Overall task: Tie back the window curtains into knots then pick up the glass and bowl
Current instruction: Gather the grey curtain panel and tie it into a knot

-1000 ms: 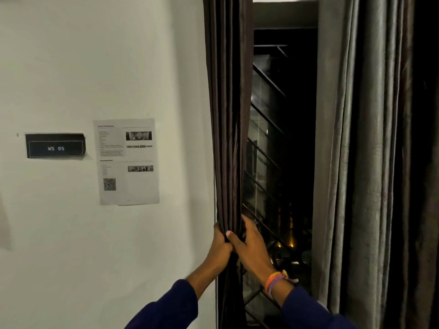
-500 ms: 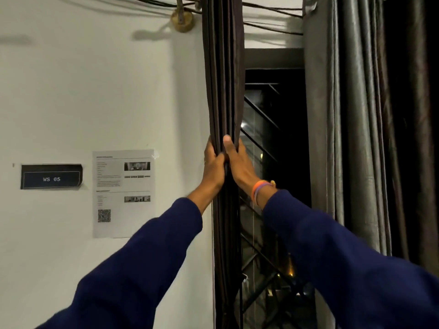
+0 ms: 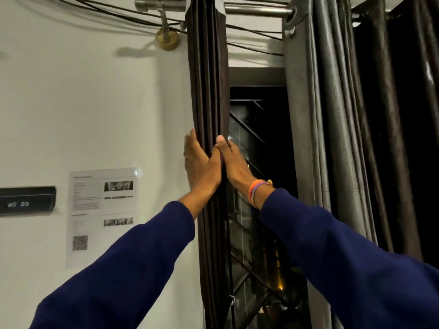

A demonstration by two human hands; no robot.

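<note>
A dark brown curtain [image 3: 209, 86] hangs bunched into a narrow column from the metal rod [image 3: 256, 11] at the window's left edge. My left hand [image 3: 200, 166] wraps the bunch from the left, fingers behind the folds. My right hand [image 3: 234, 166] grips it from the right, thumb across the front, with orange and purple bands on the wrist. Both hands are raised about midway up the curtain. A grey curtain [image 3: 327, 129] hangs to the right. No glass or bowl is in view.
A white wall [image 3: 95, 103] carries a printed sheet [image 3: 102, 214] and a dark sign reading WS 05 [image 3: 26, 201]. Black cables [image 3: 107, 17] run along the top. The window [image 3: 259, 174] behind has dark metal bars.
Both hands have slid up the bunched brown curtain from low down to about mid-height. My view has tilted upward, so the rod and cables now show.
</note>
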